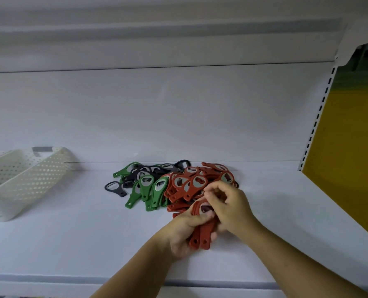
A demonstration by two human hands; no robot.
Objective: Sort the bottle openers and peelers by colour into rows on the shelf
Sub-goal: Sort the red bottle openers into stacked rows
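Note:
A heap of bottle openers lies on the white shelf: red ones on the right, green ones in the middle, and black ones behind them. One more black opener lies apart at the left. My left hand grips a stack of red openers, handles pointing toward me. My right hand curls over the top of that stack, fingertips on its head end. What the fingers hold underneath is hidden.
A white perforated basket lies tipped on the shelf at the left. The shelf's back panel rises behind the heap. A slotted upright and a yellow surface bound the right side. The shelf's front lip runs below my forearms.

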